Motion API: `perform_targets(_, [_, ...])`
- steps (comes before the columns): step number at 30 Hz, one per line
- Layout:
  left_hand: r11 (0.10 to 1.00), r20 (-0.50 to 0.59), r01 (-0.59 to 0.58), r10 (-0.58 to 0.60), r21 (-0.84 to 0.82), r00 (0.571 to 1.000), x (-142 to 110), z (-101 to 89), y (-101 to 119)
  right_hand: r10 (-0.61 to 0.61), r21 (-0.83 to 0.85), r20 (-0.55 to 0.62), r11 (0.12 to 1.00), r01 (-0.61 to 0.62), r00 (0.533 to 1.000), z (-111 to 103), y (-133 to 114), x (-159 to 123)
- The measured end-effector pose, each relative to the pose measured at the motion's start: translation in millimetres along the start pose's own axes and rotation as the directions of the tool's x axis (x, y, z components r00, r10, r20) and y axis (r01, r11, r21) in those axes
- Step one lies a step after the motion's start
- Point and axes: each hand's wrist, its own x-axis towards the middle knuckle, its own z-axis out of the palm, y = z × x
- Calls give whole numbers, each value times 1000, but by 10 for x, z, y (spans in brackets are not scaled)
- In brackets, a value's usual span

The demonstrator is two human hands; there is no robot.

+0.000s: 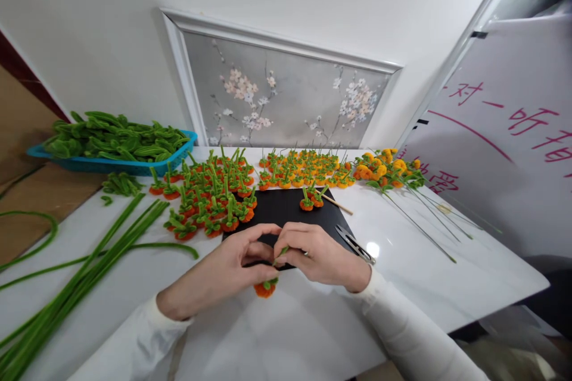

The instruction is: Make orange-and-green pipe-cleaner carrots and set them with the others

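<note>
Just in front of the black mat, my left hand is closed on an orange pipe-cleaner flower, which hangs head down below my thumb. My right hand pinches the flower's green stem between thumb and fingers; part of the stem is hidden by the fingers. Two similar orange flowers stand head down on the mat beyond my right hand. A thin wooden stick lies beside them. To the right of that hand lie metal scissors.
Many orange flowers stand at the left back, yellow-orange ones at the back middle. A blue basket holds green pieces. Long green pipe cleaners lie left. Stemmed yellow flowers lie right, near a whiteboard.
</note>
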Motion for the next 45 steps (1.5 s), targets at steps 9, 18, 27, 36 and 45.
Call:
perform_targets(9, [982, -201, 47, -10, 182, 980, 35, 39, -75, -31, -157, 13, 987, 32, 999, 34, -4, 5])
perform_targets(18, [997, -87, 53, -47, 61, 995, 17, -4, -22, -57, -143, 62, 987, 66, 996, -2, -1, -7])
perform_targets(27, [999, 8, 41, -41, 8, 999, -12, -48, 8, -58, -157, 25, 986, 62, 998, -32, -8, -19])
perform_targets(36, [985, -222, -38, 76, 169, 972, 41, 42, -60, -99, -265, 11, 959, 98, 995, 24, -7, 18])
perform_targets(45, [999, -186, 13, -7, 33, 983, 38, 23, -14, -106, -300, 31, 948, 111, 994, 47, 5, 10])
